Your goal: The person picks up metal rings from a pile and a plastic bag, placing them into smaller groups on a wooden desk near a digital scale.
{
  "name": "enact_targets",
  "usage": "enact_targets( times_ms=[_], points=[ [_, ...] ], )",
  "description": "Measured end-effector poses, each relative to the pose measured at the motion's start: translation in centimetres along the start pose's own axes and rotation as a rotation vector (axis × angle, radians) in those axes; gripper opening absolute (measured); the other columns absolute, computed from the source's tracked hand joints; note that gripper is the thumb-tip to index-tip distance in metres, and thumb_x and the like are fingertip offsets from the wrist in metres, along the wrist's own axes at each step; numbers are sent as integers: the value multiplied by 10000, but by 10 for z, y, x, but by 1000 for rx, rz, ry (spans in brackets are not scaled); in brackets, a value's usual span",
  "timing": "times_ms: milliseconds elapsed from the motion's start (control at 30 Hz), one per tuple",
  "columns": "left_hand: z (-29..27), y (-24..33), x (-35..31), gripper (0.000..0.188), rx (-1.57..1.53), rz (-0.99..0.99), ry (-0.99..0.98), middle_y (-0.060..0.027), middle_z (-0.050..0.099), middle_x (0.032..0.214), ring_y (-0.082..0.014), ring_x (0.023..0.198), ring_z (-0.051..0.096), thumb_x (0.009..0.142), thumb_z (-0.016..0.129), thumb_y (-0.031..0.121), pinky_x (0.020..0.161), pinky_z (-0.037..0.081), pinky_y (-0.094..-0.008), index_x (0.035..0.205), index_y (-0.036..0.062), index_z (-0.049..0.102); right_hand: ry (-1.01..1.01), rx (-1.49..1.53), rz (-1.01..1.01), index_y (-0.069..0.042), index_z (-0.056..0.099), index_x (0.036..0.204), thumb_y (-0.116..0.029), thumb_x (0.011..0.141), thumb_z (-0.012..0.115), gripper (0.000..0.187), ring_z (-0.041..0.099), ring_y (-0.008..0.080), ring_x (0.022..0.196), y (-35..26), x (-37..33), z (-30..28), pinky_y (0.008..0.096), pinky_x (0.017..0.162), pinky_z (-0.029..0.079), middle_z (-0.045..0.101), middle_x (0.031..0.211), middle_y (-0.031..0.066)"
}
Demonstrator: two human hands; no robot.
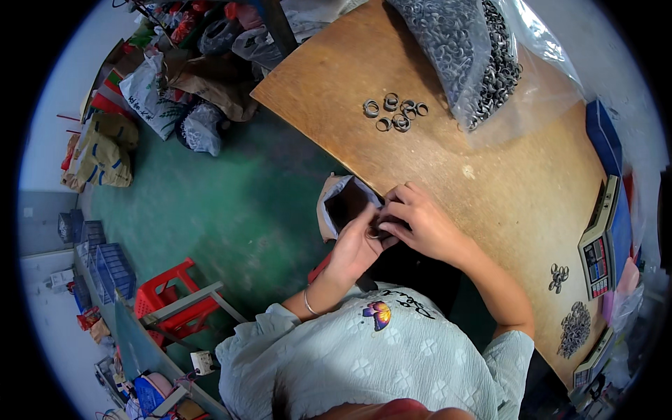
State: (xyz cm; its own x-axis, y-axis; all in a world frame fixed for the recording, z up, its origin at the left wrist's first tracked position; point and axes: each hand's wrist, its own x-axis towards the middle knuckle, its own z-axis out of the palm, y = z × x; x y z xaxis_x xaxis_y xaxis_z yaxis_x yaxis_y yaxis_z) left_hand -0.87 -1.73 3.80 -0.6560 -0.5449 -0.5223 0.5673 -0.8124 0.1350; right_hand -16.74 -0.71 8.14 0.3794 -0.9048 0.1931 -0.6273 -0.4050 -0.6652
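- By the table (504, 189) edge, left hand (355, 246) and right hand (425, 222) meet at what seems a metal ring (373, 234); cannot tell which pinches. Probably handling it singly; next needs steady fingertips.
- Just beside: open sack (324, 221).
- Beyond: loose rings (401, 123).

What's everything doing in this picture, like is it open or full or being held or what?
Left hand: partly curled, up against the right; its exact grip is hidden
Right hand: fingers bent; exact grip hidden
Paper bag: open, beside the table edge
Loose rings: lying in a small group on the table
Clear plastic bag: filled with many rings
Red chair: unoccupied
Bracelet: worn on the left wrist
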Motion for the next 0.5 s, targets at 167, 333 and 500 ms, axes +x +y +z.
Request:
enact_targets(
  times_ms=[167, 333, 500],
  points=[
    [-45, -12, 24, 155, 179, 108, 67, 2, 431, 715, -81, 597, 372, 929, 510, 157, 485, 289, -202, 993, 21, 548, 557, -95, 309, -25, 586, 876, -91, 764, 648, 144, 533, 329, 835, 67, 39, -10, 396, 724, 442, 550, 845, 142],
    [-178, -19, 113, 213, 35, 364, 634, -90, 557, 870, -199, 732, 535, 911, 428, 48, 635, 485, -288, 1088, -27, 519, 524, -424, 182, -44, 544, 903, -92, 745, 650, 196, 511, 316, 867, 86, 57, -4, 409, 730, 432, 522, 899, 112],
    [-176, -16, 107, 271, 193, 433, 632, -132, 572, 981, -255, 927, 568, 890, 402, 33, 809, 494, -383, 1141, -27, 484, 542, -480, 92, -41, 542, 865, -73, 756, 626, 141, 506, 319, 847, 93, 54, -4, 404, 706, 432, 514, 868, 115]
  ],
)
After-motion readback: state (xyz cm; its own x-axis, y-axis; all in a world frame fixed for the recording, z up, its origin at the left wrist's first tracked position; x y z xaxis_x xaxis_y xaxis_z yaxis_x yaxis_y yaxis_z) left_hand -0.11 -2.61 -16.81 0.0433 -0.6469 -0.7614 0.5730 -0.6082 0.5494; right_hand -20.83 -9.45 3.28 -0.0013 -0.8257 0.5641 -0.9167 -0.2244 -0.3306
